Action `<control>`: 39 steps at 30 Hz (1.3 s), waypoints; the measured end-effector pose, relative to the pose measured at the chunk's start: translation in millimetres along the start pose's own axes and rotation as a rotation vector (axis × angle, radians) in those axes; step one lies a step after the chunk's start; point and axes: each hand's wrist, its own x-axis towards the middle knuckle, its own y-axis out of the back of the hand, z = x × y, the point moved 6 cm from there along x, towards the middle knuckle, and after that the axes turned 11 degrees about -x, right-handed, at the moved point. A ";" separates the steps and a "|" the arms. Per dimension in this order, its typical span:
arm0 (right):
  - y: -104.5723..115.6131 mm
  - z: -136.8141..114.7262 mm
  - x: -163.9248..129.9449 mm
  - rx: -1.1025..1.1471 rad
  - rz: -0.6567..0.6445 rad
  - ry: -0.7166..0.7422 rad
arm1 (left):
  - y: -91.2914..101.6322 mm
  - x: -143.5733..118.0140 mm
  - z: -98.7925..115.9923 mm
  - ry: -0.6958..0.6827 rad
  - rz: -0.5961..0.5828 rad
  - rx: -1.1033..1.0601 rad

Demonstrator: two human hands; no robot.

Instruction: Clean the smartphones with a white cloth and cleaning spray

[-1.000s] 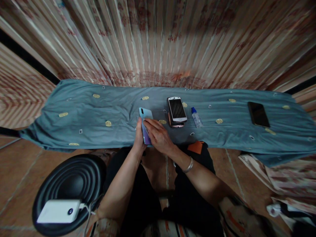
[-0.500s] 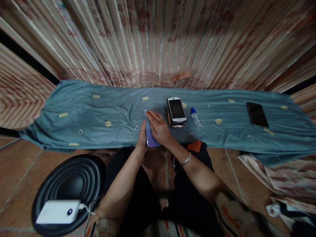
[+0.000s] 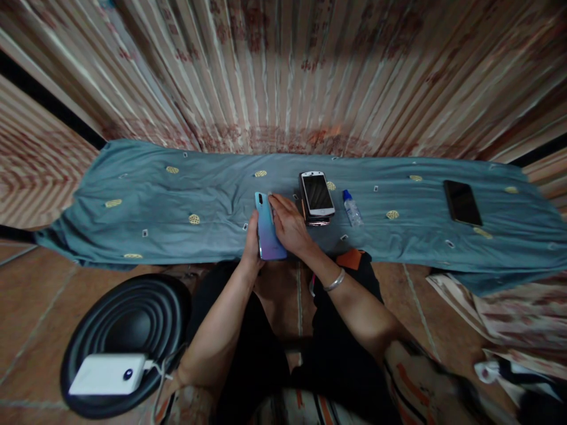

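Observation:
A smartphone (image 3: 268, 233) with a shiny blue-to-purple back faces up, its dark camera strip at the top left. My left hand (image 3: 251, 243) is closed round its left edge and supports it near the front of the cloth-covered bench. My right hand (image 3: 290, 224) rests along the phone's right edge, fingers bent and pressed together. Whatever may be under those fingertips is hidden. Just right of that hand lies a stack of phones, topped by a white phone (image 3: 317, 193) with a dark screen. Beside the stack is a small clear bottle (image 3: 353, 212) with a blue cap.
A black phone (image 3: 462, 202) lies toward the right end of the blue-green cloth (image 3: 212, 200). Down on the left, a white power bank (image 3: 107, 374) with a cable sits on a black ridged round stool (image 3: 170, 313). Pleated curtains (image 3: 274, 77) hang behind the bench.
My right hand has slid right, off the phone's back to its right edge, uncovering the camera strip. The left hand keeps its hold, and the phone's back now faces up more fully.

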 end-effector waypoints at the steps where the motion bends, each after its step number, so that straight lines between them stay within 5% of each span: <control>1: -0.9 1.1 -0.1 0.002 -0.001 -0.007 | -0.2 0.3 0.3 -0.003 -0.003 -0.002; 11: -9.1 6.3 -3.8 0.076 -0.036 -0.063 | -2.2 2.4 8.2 -0.031 -0.022 -0.015; 39: 4.2 -29.6 -42.0 0.055 -0.072 0.104 | 3.9 21.0 25.6 -0.167 -0.011 -0.011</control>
